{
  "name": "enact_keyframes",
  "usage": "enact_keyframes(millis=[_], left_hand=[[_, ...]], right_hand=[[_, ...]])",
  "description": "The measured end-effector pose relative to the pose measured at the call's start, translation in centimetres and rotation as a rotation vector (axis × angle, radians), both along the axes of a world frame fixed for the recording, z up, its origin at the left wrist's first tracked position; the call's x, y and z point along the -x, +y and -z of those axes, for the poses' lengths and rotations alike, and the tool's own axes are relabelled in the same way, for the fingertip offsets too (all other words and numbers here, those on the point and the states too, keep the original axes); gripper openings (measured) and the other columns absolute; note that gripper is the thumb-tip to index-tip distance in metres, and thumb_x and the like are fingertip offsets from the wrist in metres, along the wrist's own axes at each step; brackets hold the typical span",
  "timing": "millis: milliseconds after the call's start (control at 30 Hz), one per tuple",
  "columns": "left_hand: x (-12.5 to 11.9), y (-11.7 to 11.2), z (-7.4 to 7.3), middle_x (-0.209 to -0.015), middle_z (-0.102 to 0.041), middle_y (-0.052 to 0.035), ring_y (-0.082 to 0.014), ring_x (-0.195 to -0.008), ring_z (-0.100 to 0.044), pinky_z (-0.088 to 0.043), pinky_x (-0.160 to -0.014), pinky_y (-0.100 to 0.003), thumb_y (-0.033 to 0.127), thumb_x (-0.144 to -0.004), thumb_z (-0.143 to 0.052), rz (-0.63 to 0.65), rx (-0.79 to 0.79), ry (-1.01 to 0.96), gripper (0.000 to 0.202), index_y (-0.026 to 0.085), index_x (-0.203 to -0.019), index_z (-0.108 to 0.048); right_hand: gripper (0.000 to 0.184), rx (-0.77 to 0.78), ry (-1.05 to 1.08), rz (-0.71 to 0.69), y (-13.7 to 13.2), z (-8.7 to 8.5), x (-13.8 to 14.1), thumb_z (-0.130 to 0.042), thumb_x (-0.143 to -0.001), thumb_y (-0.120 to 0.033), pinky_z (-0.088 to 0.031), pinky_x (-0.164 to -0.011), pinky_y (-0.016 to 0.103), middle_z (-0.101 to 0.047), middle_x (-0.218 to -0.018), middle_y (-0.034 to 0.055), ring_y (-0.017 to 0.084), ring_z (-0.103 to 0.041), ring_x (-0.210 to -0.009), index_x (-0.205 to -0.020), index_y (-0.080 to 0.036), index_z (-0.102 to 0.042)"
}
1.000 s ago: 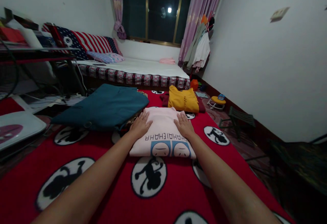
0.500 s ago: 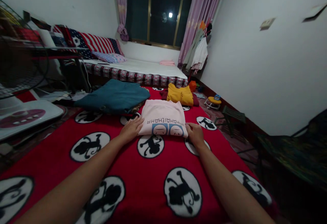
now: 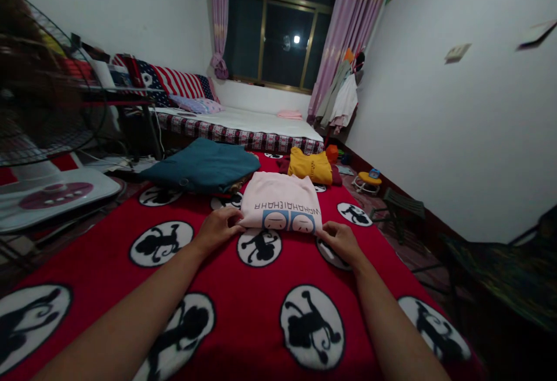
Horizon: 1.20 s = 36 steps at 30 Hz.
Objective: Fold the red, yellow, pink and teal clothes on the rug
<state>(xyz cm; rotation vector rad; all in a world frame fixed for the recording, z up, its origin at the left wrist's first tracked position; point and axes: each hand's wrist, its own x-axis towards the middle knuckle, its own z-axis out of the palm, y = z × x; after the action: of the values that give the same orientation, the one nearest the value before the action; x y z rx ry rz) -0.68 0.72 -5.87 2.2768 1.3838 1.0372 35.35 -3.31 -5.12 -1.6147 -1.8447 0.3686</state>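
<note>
A folded pale pink sweatshirt (image 3: 282,192) with dark lettering and a blue cartoon print lies on the red blanket (image 3: 243,323), which is patterned with black monkeys in white circles. My left hand (image 3: 220,227) pinches its near left corner between thumb and fingers. At the near right corner, my right hand (image 3: 342,240) grips the cloth in the same way. Behind it to the right rests a folded yellow garment (image 3: 308,164) on a dark red one. To the left lies a folded teal garment (image 3: 202,163).
An electric fan (image 3: 47,97) stands at the left beside a cluttered table. A bed (image 3: 243,120) is by the window. Along the right are a small yellow stool (image 3: 369,178), a folding stool (image 3: 402,204) and a dark patterned chair (image 3: 500,259).
My left hand has gone from lying flat on the sweatshirt's left edge to pinching its near corner. My right fingers have shifted to the near right corner. The view has tilted slightly.
</note>
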Motion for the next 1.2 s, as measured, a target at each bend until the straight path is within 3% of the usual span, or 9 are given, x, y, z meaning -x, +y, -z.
enact_keyframes(millis=[133, 267, 467, 567, 667, 800, 867, 1033, 1200], left_hand=[[0.0, 0.0, -0.3, -0.087, -0.068, -0.0039, -0.0197, -0.082, -0.061, -0.045, -0.073, -0.029, 0.034, -0.075, -0.063, 0.003, -0.032, 0.007, 0.015, 0.021, -0.081, -0.066], [0.0, 0.0, -0.6, -0.090, -0.070, -0.0045, -0.0237, -0.092, -0.059, -0.040, -0.087, -0.038, 0.034, -0.076, -0.064, -0.163, -0.135, 0.128, 0.012, 0.023, -0.077, -0.069], [-0.2, -0.8, -1.3, -0.084, -0.070, -0.0060, -0.0270, -0.093, -0.057, -0.037, -0.091, -0.045, 0.028, -0.073, -0.065, -0.187, -0.093, 0.253, 0.008, 0.024, -0.072, -0.072], [-1.6, -1.8, -3.9, -0.098, -0.069, -0.0066, -0.0276, -0.100, -0.057, -0.038, -0.094, -0.045, 0.022, -0.072, -0.062, -0.142, -0.145, 0.235, 0.014, 0.024, -0.078, -0.074], [-4.6, -2.4, -8.1, -0.121, -0.061, -0.0063, -0.0250, -0.112, -0.054, -0.039, -0.101, -0.040, 0.023, -0.076, -0.057, -0.024, -0.265, 0.092, 0.034, 0.022, -0.108, -0.069], [-9.5, -0.6, -11.2, -0.132, -0.056, -0.0067, -0.0209, -0.122, -0.049, -0.032, -0.108, -0.038, 0.025, -0.088, -0.043, 0.114, -0.337, -0.002, 0.041, 0.018, -0.126, -0.058], [-10.9, 1.5, -9.6, -0.142, -0.046, -0.0075, -0.0220, -0.130, -0.041, -0.021, -0.113, -0.044, 0.027, -0.092, -0.037, 0.064, -0.297, 0.075, 0.045, 0.019, -0.134, -0.049], [-11.0, 6.8, -2.0, -0.155, -0.019, -0.0146, -0.0260, -0.143, -0.015, -0.013, -0.115, -0.047, 0.047, -0.094, -0.028, -0.029, 0.120, 0.358, 0.066, 0.007, -0.146, -0.026], [-10.6, 7.5, -0.4, -0.156, -0.015, -0.0135, -0.0248, -0.144, -0.012, -0.013, -0.116, -0.044, 0.053, -0.093, -0.023, -0.043, 0.174, 0.399, 0.071, 0.006, -0.146, -0.025]], right_hand=[[0.034, -0.041, 0.079, 0.016, 0.4, 0.3, 0.4, -0.055, -0.077, -0.049, -0.034, -0.050, 0.023, -0.059, -0.054, 0.0005, 0.014, -0.051, -0.052, -0.065, -0.018, -0.063], [0.035, -0.131, 0.117, 0.194, 0.7, 0.8, 0.8, -0.055, -0.076, -0.048, -0.030, -0.048, 0.024, -0.056, -0.049, 0.0000, 0.014, -0.048, -0.049, -0.059, -0.019, -0.063], [0.036, -0.029, -0.184, 0.388, 0.1, 0.3, 1.9, -0.055, -0.076, -0.050, -0.029, -0.051, 0.027, -0.061, -0.054, 0.0035, 0.017, -0.053, -0.054, -0.056, -0.021, -0.063], [0.024, -0.321, -0.242, 0.410, -0.1, -2.0, 3.6, -0.049, -0.081, -0.036, -0.039, -0.067, 0.031, -0.068, -0.078, 0.0078, 0.023, -0.060, -0.075, -0.079, -0.020, -0.067], [0.030, -0.637, -0.227, 0.240, 0.6, -5.9, 6.8, -0.044, -0.085, -0.028, -0.036, -0.093, 0.035, -0.064, -0.112, 0.0105, 0.025, -0.054, -0.107, -0.105, -0.018, -0.063], [0.045, -0.675, -0.268, 0.095, 4.2, -9.0, 10.9, -0.038, -0.088, -0.026, -0.022, -0.109, 0.039, -0.046, -0.141, 0.0071, 0.023, -0.037, -0.130, -0.131, -0.021, -0.049], [0.051, -0.528, -0.334, 0.143, 6.7, -7.9, 11.4, -0.035, -0.090, -0.026, -0.017, -0.111, 0.045, -0.035, -0.149, 0.0060, 0.024, -0.026, -0.137, -0.141, -0.023, -0.038], [0.053, 0.176, -0.453, 0.105, 11.4, -1.9, 9.4, -0.020, -0.096, -0.040, -0.021, -0.109, 0.053, -0.026, -0.154, 0.0048, 0.024, -0.018, -0.141, -0.146, -0.027, -0.030], [0.054, 0.215, -0.394, 0.089, 12.0, -0.5, 8.7, -0.020, -0.096, -0.043, -0.018, -0.110, 0.054, -0.024, -0.155, 0.0050, 0.023, -0.016, -0.142, -0.145, -0.025, -0.032]])
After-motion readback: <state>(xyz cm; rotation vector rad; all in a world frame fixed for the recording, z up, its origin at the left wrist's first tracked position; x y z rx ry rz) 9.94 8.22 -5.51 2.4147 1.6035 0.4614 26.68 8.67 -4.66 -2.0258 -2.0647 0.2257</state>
